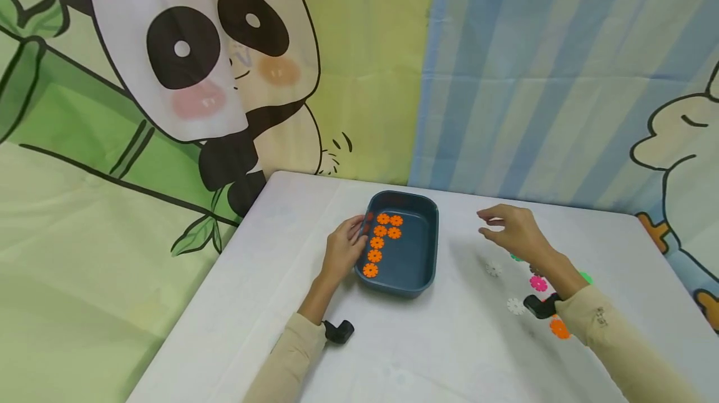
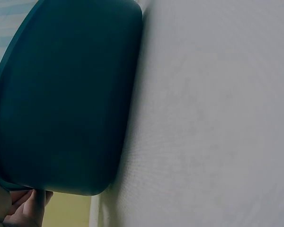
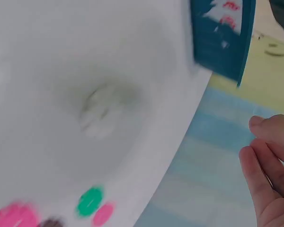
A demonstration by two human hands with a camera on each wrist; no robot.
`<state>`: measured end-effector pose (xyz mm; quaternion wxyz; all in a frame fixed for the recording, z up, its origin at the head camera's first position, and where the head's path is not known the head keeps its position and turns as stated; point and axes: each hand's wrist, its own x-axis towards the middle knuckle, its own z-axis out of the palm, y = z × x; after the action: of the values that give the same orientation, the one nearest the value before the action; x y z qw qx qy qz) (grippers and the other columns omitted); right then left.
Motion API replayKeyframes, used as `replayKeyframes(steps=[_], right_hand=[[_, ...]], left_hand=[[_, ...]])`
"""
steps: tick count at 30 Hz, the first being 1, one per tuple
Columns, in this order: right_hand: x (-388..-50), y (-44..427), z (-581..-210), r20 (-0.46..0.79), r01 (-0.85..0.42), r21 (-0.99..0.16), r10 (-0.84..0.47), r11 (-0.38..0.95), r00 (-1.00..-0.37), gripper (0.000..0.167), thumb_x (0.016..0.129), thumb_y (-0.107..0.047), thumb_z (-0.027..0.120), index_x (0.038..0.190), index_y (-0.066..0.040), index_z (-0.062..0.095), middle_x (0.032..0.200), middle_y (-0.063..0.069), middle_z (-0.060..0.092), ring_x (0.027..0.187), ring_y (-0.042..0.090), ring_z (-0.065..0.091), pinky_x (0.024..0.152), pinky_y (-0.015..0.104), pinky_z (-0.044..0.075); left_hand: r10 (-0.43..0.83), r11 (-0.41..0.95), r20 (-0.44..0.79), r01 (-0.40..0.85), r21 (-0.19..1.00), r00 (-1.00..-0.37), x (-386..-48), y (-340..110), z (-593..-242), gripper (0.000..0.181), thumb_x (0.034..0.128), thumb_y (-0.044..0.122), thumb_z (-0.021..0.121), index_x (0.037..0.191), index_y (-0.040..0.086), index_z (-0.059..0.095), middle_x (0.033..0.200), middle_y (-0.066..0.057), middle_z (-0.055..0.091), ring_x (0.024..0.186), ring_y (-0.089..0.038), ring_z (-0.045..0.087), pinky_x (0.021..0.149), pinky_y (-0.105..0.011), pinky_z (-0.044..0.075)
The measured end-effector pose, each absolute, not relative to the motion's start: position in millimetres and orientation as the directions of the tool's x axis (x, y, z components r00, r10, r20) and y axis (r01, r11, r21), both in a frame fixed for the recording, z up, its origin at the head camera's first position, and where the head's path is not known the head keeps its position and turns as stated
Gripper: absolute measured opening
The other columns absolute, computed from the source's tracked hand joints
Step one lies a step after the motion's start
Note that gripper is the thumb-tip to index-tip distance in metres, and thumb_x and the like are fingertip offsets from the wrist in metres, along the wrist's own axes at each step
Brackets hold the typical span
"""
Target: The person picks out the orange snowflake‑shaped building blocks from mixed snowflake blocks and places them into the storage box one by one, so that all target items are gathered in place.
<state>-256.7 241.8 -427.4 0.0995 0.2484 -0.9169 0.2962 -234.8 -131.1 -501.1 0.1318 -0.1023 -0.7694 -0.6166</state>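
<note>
One wall of a dark blue tray (image 1: 414, 256) is gripped at the left by a person's left hand (image 1: 341, 250), the fingers curled about the rim. The right hand (image 1: 513, 228) is held raised to the right of the tray, its thumb and fingers parted, with nothing seen between them. Seven orange discs (image 1: 374, 256) are contained in the tray: five are lined up from near to far along its left side, and two are set just right of the farthest pair. The tray is positioned toward the far edge of a white table (image 1: 444, 353); whether its base lies fully flat cannot be told. Beneath and near the right arm, loose discs (image 1: 538, 283) in white, pink, green and orange are scattered, some partly hidden. Black devices (image 1: 339, 332) are worn at both wrists, by beige sleeves (image 1: 294, 353). The table is backed by a panda-printed curtain (image 1: 365, 78).
</note>
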Motion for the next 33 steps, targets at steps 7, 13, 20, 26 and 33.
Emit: replayKeyframes(steps=[7,13,20,26,33], right_hand=[[-220.8,311.5,-439.0,0.253,-0.346,-0.484,-0.249,0.804,-0.935,0.036,0.081,-0.006,0.078,0.115,0.001,0.069,0.109,0.022,0.068,0.093,0.040,0.068,0.070,0.044,0.061],[-197.6,344.2,-456.2,0.190,-0.232,-0.479,-0.158,0.847,-0.969,0.041,0.079,-0.006,0.080,0.117,0.006,0.066,0.109,0.027,0.066,0.096,0.047,0.064,0.064,0.041,0.062],[-176.2,371.5,-475.6,0.162,-0.183,-0.440,-0.123,0.879,-0.979,0.045,0.077,-0.010,0.082,0.115,0.007,0.066,0.108,0.029,0.065,0.094,0.047,0.063,0.062,0.039,0.062],[-168.6,386.8,-484.1,0.096,-0.143,-0.396,-0.113,0.907,-0.989,0.045,0.072,-0.011,0.085,0.110,0.007,0.069,0.105,0.028,0.067,0.096,0.047,0.059,0.067,0.047,0.061],[-169.2,390.7,-487.0,0.062,-0.144,-0.339,-0.130,0.930,-0.990,0.044,0.070,-0.011,0.086,0.108,0.005,0.071,0.103,0.028,0.067,0.094,0.048,0.057,0.066,0.047,0.061]], left_hand=[[-0.014,0.219,0.326,0.315,0.923,-0.945,-235.4,-132.9,-502.4,0.046,0.0855,-0.011,0.065,0.130,-0.006,0.056,0.129,-0.021,0.058,0.120,-0.026,0.058,0.095,-0.022,0.050],[-0.016,0.223,0.328,0.316,0.922,-0.945,-234.4,-133.5,-501.2,0.045,0.0866,-0.010,0.065,0.130,-0.007,0.055,0.130,-0.020,0.058,0.120,-0.026,0.058,0.095,-0.021,0.049],[-0.013,0.227,0.317,0.306,0.925,-0.948,-233.2,-130.9,-501.3,0.045,0.0863,-0.011,0.065,0.130,-0.007,0.055,0.130,-0.021,0.058,0.121,-0.026,0.057,0.095,-0.022,0.049],[-0.012,0.234,0.308,0.297,0.926,-0.951,-233.9,-131.7,-503.4,0.045,0.0866,-0.009,0.066,0.131,-0.004,0.056,0.130,-0.020,0.058,0.121,-0.024,0.057,0.095,-0.022,0.049],[-0.009,0.225,0.331,0.320,0.920,-0.944,-234.9,-131.9,-503.9,0.045,0.0860,-0.011,0.066,0.130,-0.006,0.055,0.130,-0.022,0.057,0.121,-0.027,0.057,0.095,-0.023,0.050]])
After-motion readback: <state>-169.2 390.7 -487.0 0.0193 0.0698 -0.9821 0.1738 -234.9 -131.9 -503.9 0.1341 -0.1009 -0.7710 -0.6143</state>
